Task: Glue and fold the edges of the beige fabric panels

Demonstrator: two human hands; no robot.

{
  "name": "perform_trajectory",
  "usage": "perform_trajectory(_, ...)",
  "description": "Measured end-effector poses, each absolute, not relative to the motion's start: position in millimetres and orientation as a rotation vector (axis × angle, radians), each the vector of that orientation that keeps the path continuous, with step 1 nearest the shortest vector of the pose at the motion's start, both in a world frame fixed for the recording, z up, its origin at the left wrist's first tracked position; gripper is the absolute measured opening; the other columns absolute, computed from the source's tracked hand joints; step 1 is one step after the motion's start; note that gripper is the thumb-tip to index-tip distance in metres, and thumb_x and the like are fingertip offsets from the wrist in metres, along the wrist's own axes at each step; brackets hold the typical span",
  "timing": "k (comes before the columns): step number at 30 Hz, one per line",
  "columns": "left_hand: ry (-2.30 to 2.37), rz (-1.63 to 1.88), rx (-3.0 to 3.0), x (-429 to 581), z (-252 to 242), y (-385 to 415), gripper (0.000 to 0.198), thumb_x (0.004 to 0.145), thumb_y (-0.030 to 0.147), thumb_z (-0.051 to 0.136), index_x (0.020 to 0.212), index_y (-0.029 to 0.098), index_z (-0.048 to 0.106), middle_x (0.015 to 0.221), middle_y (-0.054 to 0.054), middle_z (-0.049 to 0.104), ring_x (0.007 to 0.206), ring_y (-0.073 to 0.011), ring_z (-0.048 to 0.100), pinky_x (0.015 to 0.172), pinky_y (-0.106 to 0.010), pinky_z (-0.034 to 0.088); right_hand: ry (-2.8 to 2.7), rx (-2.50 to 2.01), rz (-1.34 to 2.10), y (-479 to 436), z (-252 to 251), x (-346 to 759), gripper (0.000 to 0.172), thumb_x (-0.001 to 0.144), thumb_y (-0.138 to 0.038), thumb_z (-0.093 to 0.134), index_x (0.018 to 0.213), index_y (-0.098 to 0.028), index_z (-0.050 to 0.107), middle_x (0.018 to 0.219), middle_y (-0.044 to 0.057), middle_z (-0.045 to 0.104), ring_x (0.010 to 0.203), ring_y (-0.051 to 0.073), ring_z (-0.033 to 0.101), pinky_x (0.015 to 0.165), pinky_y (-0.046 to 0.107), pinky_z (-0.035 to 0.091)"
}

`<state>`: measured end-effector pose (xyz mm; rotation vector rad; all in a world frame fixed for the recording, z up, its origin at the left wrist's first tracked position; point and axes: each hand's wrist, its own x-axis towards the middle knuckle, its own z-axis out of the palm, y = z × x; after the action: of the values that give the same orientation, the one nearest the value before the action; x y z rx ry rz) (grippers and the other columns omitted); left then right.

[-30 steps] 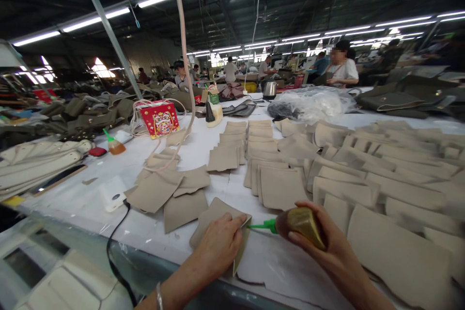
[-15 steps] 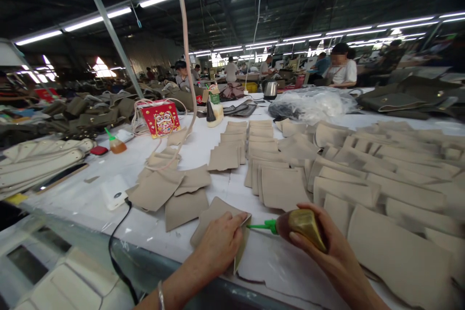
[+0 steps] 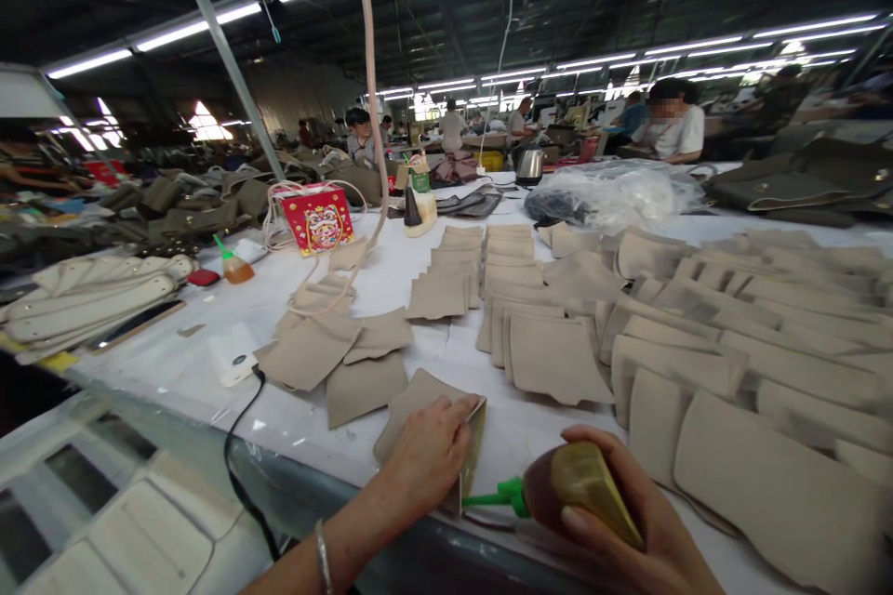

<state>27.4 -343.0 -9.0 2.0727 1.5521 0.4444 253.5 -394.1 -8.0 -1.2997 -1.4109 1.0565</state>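
Observation:
My left hand (image 3: 433,446) holds a beige leather-like piece (image 3: 411,404) at the table's front edge, its fingers closed on the piece with the right edge turned up. In my right hand (image 3: 646,511) is a squeeze bottle (image 3: 582,493) of amber-brown liquid, lying tilted on its side. Its thin green nozzle (image 3: 492,496) points left, and the tip is at the near end of the turned-up edge. Loose beige pieces (image 3: 366,386) lie just beyond my left hand. My left fingertips are partly hidden behind the piece.
Overlapping rows of beige pieces (image 3: 554,353) cover the table's middle and right. At left are a white device (image 3: 232,353) with a black cable, a second green-tipped bottle (image 3: 235,268) and a red printed box (image 3: 317,221). A hose (image 3: 371,65) hangs down. People work farther back.
The bottle in my right hand has moved toward me, its nozzle tip sliding from the far end of the turned-up edge to the near end. My left hand keeps its hold.

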Motion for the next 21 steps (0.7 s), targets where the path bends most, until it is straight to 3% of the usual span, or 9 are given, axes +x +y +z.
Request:
perform_trajectory(4,1.573,0.459,2.056,27.0,-9.1,-343.1,0.048,0.089,0.021,0.033,0.133,0.021,0.053,0.121,-0.005,0.064,0.111,-0.0198,0.058,0.103,-0.034,0.042,-1.371,-1.337,1.109,-401.3,-6.3,253.1,0.053,0.076,-0.052,0.068,0.118,-0.025,0.051,0.091,-0.001,0.064,0.079,0.024,0.063,0.071,0.027,0.049)
perform_trajectory(11,1.552,0.495,2.036,26.5,-7.4,-344.1,0.048,0.089,0.02,0.033,0.133,0.018,0.052,0.129,-0.004,0.06,0.118,-0.0178,0.055,0.107,-0.031,0.038,-1.159,-1.265,1.349,-390.6,-12.1,269.8,0.059,0.079,-0.061,0.067,0.12,-0.021,0.049,0.102,0.006,0.066,0.096,0.032,0.062,0.083,0.034,0.049)
perform_trajectory(21,1.579,0.496,2.037,27.8,-7.9,-345.4,0.048,0.09,0.021,0.032,0.133,0.019,0.052,0.128,-0.005,0.061,0.118,-0.0182,0.055,0.108,-0.031,0.037,-1.422,-1.344,1.019,-394.3,-6.3,251.2,0.052,0.078,-0.055,0.066,0.117,-0.025,0.049,0.099,-0.001,0.063,0.086,0.024,0.061,0.073,0.026,0.045)
